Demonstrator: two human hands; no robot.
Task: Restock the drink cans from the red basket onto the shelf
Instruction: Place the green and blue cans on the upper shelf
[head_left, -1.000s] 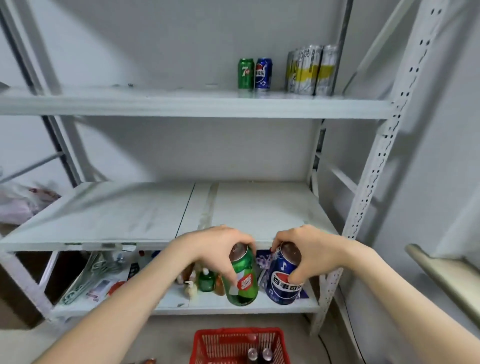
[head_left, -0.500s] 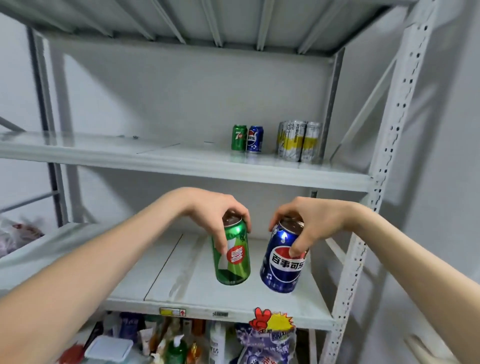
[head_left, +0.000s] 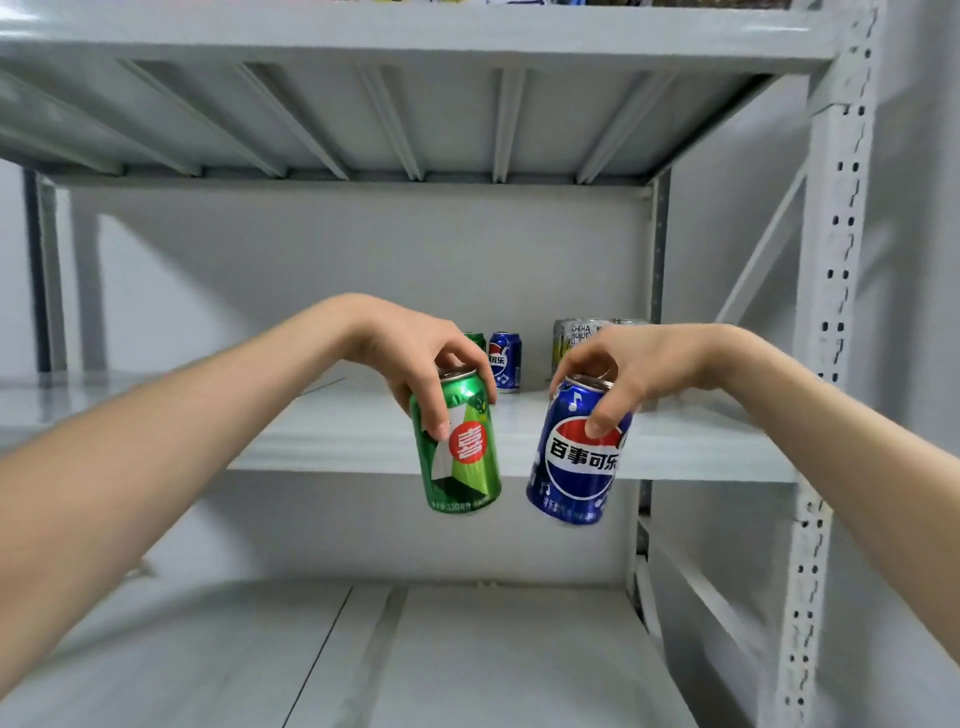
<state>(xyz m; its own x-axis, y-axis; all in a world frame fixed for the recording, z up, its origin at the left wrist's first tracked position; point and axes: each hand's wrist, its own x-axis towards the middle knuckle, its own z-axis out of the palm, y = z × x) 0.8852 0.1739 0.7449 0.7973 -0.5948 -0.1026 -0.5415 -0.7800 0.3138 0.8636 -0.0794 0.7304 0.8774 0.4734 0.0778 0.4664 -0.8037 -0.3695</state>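
Observation:
My left hand (head_left: 415, 358) grips a green 7-Up can (head_left: 460, 447) from above by its top rim. A blue Pepsi can (head_left: 579, 457) hangs the same way from my right hand (head_left: 628, 369). Both cans are in the air in front of the middle shelf (head_left: 337, 441), at about the height of its front edge. At the back of that shelf stand a small green can (head_left: 475, 340), half hidden by my left hand, a blue Pepsi can (head_left: 505, 361) and several silver-and-yellow cans (head_left: 569, 338). The red basket is out of view.
A white perforated upright (head_left: 826, 364) frames the shelf on the right, with a diagonal brace (head_left: 758, 249) behind it. The ribbed underside of the upper shelf (head_left: 363, 119) lies overhead. A lower shelf board (head_left: 363, 665) spreads below the cans.
Both hands have risen with their cans from the lower shelf's level up to the middle shelf's front edge. The view has tilted upward, and the basket and bottom shelf have left the frame.

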